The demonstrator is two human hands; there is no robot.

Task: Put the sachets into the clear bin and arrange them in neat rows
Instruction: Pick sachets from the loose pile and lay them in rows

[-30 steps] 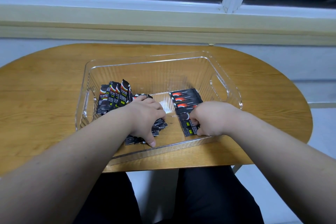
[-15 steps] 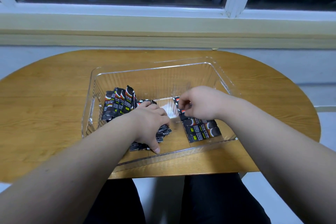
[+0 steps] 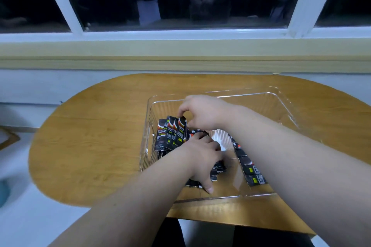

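You have the clear bin (image 3: 230, 197) on the right half of the table (image 3: 90, 146), the window sill (image 3: 180, 62) behind it, and inside it the upright sachets (image 3: 172, 134) by the left wall under your right hand (image 3: 202, 112), a stack of sachets (image 3: 217, 169) just nearer under your left hand (image 3: 200, 158), and a flat row (image 3: 251, 168) to their right.

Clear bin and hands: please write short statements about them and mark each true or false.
1. The right hand pinches the top of a standing sachet. True.
2. The clear bin stands on the floor. False: it stands on the wooden table.
3. The left hand holds a pile of sachets inside the bin. True.
4. Loose sachets lie on the table outside the bin. False: every visible sachet is inside it.
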